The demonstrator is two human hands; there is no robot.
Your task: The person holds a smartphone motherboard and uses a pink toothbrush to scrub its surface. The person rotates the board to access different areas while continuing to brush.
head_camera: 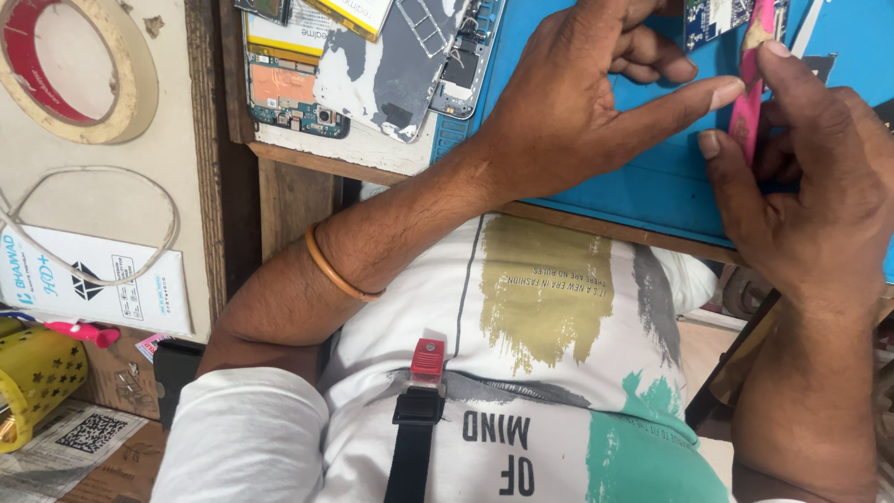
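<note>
Cloth of a white printed shirt (559,373) is filling the lower middle of the frame, with a black strap and red clip (426,359) lying down its front; above it a blue work mat (643,191) is covering the upper right, sitting on a wooden bench edge (307,158); at the upper middle an opened phone body (372,70) with bare circuit parts is lying half on the mat, half on the pale board beside it; at the upper left a roll of masking tape (70,65) is resting on a pale surface, with a thin loop of white wire (93,224) below it and a white printed packet (88,284) under that; at the far lower left a yellow perforated cup (33,377) is standing. The left hand (577,102) is reaching in from the centre, an orange band (335,270) circling its wrist; its forefinger is stretching out straight so the tip is touching the pink tool, while the other fingers are curling in loosely. The right hand (810,186) is coming in at the right edge, thumb and fingers pinching a slim pink tool (750,88), which is standing nearly upright over the mat at the upper right; its upper end is running out of the frame.
</note>
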